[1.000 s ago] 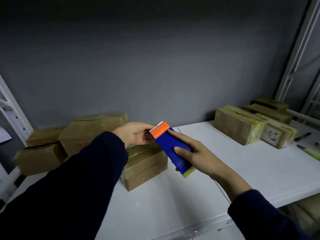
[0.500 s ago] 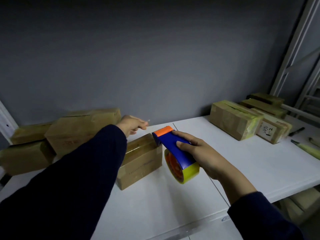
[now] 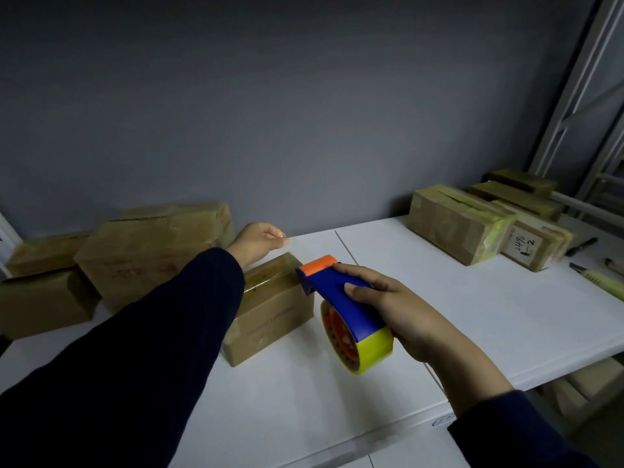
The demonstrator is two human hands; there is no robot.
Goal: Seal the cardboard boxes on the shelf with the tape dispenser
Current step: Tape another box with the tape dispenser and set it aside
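i log right hand (image 3: 388,305) gripping tape dispenser (image 3: 337,298) beside small box (image 3: 270,312); left hand (image 3: 258,241) curled, contents i cannot tell.

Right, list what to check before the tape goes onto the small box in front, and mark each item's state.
1. Dispenser grip: ok. The right hand wraps the blue body of the tape dispenser.
2. Cutter position: ok. Its orange end sits at the far right top corner of the small box; whether they touch cannot be told.
3. Tape end held: cannot tell. The left hand is curled beyond the box, with no strip visible.
4. Roll loaded: ok. The yellow roll sits in the dispenser.
5. Flaps shut: ok where seen. The left sleeve hides part of the top.
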